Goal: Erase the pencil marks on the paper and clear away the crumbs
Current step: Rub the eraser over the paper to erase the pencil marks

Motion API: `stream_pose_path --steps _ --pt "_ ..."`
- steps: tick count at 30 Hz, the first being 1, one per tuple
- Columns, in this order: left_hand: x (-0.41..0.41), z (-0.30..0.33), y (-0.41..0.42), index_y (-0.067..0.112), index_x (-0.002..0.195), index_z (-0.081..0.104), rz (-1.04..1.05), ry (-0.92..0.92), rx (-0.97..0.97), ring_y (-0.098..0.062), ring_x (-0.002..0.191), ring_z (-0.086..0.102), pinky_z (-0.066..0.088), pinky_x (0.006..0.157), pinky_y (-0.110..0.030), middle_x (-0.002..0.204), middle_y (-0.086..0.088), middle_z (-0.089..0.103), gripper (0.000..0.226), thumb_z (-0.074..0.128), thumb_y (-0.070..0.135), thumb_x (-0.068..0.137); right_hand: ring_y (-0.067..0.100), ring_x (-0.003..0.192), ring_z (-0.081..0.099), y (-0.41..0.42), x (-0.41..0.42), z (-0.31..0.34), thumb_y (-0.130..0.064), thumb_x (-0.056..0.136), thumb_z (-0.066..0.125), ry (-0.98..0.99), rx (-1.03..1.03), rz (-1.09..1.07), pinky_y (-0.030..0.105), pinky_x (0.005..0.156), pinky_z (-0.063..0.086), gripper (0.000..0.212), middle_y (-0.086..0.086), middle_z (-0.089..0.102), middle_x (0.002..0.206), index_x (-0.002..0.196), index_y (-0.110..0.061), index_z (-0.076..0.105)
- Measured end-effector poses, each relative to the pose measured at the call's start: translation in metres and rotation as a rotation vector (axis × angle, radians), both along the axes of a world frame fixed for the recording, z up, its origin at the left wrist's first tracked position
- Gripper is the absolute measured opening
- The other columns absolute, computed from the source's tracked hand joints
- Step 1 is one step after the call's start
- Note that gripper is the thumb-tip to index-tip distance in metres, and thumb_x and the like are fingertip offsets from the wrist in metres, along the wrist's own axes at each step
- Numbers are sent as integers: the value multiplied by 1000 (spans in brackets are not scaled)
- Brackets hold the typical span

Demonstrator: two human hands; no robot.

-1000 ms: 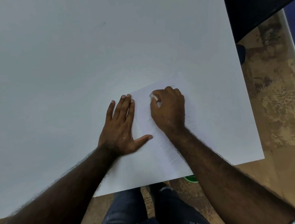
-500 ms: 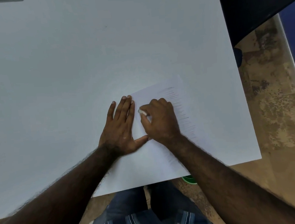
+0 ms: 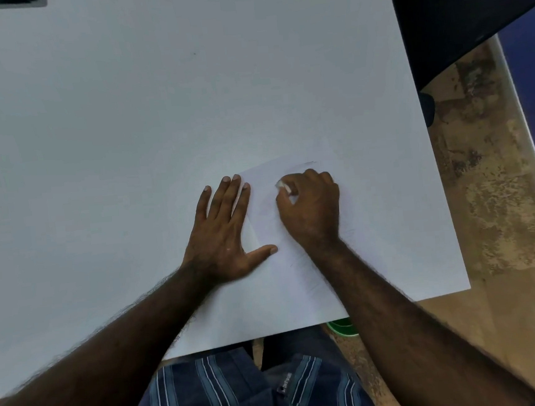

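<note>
My left hand (image 3: 223,229) lies spread flat, pinning the paper (image 3: 286,285) to the white counter (image 3: 124,134). My right hand (image 3: 310,208) pinches a white eraser (image 3: 283,187) against the sheet's far end.

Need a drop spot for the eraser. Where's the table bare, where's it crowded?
Bare: the table left of the left hand and everything beyond the paper. A strip right of the right hand is free. Crowded: near edge, both hands, eraser on paper.
</note>
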State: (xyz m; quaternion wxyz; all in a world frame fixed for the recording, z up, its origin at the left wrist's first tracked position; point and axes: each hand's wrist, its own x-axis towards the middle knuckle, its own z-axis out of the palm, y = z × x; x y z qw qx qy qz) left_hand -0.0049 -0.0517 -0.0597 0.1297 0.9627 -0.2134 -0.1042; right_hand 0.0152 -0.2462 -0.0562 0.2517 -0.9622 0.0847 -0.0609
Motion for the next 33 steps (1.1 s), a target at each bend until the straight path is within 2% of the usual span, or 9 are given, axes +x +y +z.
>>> stream_pose_path --steps 4,8,12,17,20,23,25,28,33 --pt "4 2 1 17 166 2 -20 79 23 -23 160 -11 7 127 -56 174 -7 -9 123 39 95 80 20 84 60 3 -6 -2 -26 93 71 19 83 78 45 79 51 6 -5 68 87 96 -22 75" --pt "6 2 2 14 166 -5 -32 139 75 -23 159 -17 2 128 -56 173 -7 -16 138 35 104 69 22 87 61 7 -16 -3 -26 93 71 48 49 196 45 79 51 12 -2 70 92 101 -20 76" --pt "8 2 -3 12 165 -10 -14 185 75 -25 158 -22 -4 127 -57 171 -10 -22 150 35 109 59 21 87 62 0 -9 -2 -26 93 70 19 46 30 44 78 51 12 -3 72 92 101 -21 78" --pt "10 -1 -5 10 164 -11 -5 214 71 -28 157 -23 -6 127 -57 170 -12 -23 156 39 110 55 21 91 61 14 -16 -3 -29 93 68 57 -4 324 44 80 47 17 -3 73 96 105 -23 79" --pt "11 1 -6 11 163 -15 -2 232 84 -27 156 -27 -9 127 -56 169 -10 -27 157 38 110 53 25 89 59 1 -7 0 -27 91 64 44 -22 149 43 78 44 16 -4 71 90 99 -27 79" --pt "12 2 -6 11 163 -15 -4 236 82 -28 156 -27 -8 126 -58 169 -11 -27 158 38 111 53 25 86 60 -1 -4 0 -26 93 66 25 5 8 45 77 48 14 -3 71 89 97 -23 78" --pt "12 1 -6 10 163 -14 -6 235 84 -29 156 -25 -7 126 -59 170 -12 -25 158 39 111 53 25 85 61 10 -11 -1 -26 94 66 32 47 116 46 77 47 13 -2 71 88 97 -21 77" --pt "12 1 -6 10 163 -14 -12 238 101 -29 157 -25 -5 126 -60 170 -12 -25 160 40 111 52 23 89 60 15 -20 -2 -28 94 67 68 3 300 44 78 47 15 -2 72 91 101 -22 78" --pt "12 4 -7 10 162 -17 -8 249 114 -29 155 -28 -9 126 -59 168 -12 -29 160 40 111 51 26 86 61 -8 -4 -1 -23 93 68 1 -39 -12 43 77 47 11 -2 72 89 97 -22 78"
